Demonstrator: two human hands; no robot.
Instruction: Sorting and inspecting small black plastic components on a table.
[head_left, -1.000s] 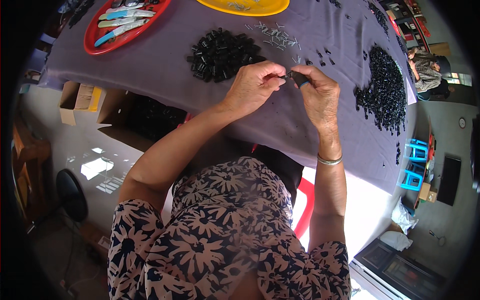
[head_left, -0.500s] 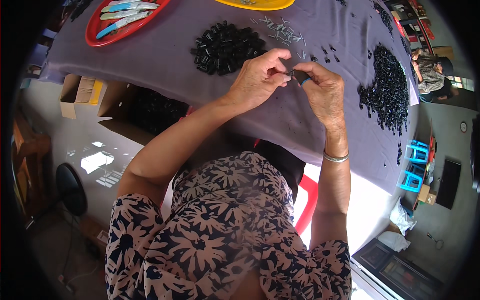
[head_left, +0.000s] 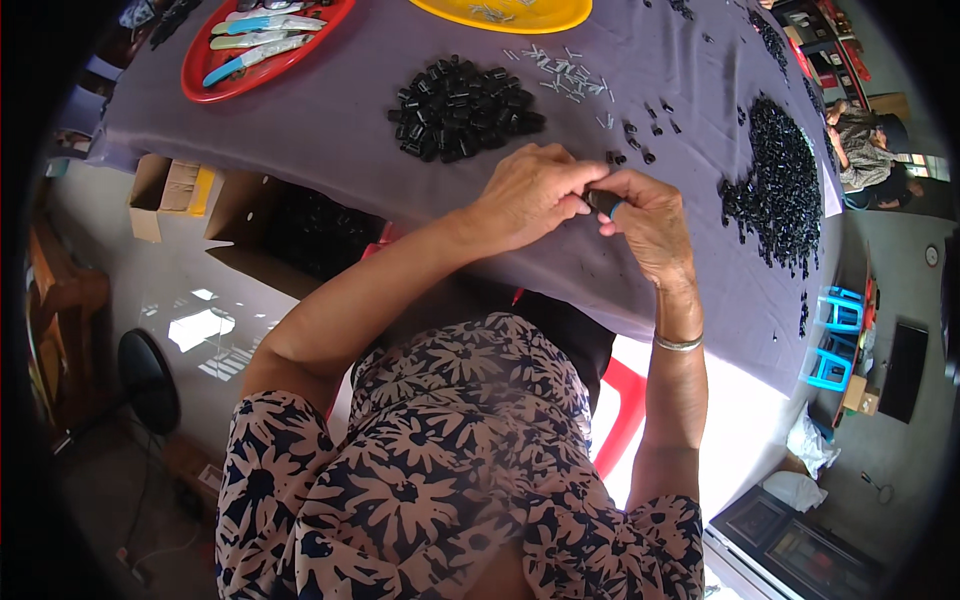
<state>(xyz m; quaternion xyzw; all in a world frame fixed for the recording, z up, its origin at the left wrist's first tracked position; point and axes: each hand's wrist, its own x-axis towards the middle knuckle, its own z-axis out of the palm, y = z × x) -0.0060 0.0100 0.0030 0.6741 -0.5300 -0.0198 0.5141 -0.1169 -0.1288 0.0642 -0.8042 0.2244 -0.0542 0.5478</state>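
Observation:
Both hands meet over the purple-grey cloth, fingertips pressed together. My left hand is closed in a pinch, its thumb and index finger against my right fingertips. Also closed is my right hand; at its thumb shows a dark, blue-edged cover. Whatever small piece lies between the fingers is hidden. Just beyond my left hand is a heap of short black tubular parts. Thin silvery pins lie scattered behind it. Several small black pieces lie loose beyond my right hand.
A large pile of tiny black parts spreads on the right of the cloth. A red tray with blue-and-white-handled tools stands far left, a yellow tray at the far edge. An open cardboard box sits below the left edge. Another person sits far right.
My hands have come closer together and slightly lower; the left index finger, raised before, is now bent against the right hand. The small dark piece seen between the fingertips is now covered. The view shifted slightly.

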